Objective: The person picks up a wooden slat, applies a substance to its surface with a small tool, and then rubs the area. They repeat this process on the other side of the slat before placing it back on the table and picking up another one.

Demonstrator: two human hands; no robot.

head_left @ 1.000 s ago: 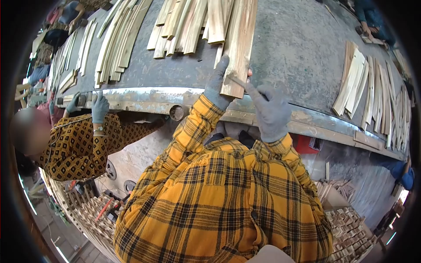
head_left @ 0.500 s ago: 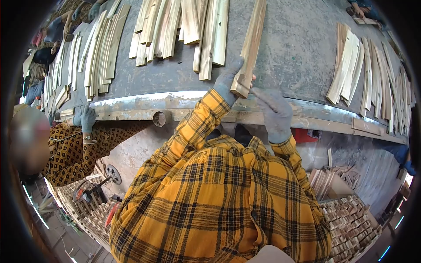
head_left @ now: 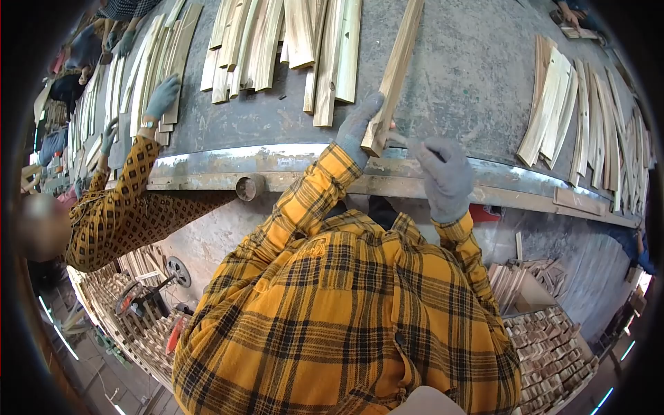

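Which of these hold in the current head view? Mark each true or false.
1. The left hand grips a wooden plank. True.
2. Both hands are bare. False: the left hand and the right hand wear grey gloves.
3. A co-worker's gloved hand is at the boards on the left. True.
4. Loose boards lie only left of the held plank. False: the boards on the right lie there too.
5. The plank's near end is between the two hands. True.

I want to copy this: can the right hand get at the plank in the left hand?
Probably yes: the right hand is close to the plank, with no other plank between.
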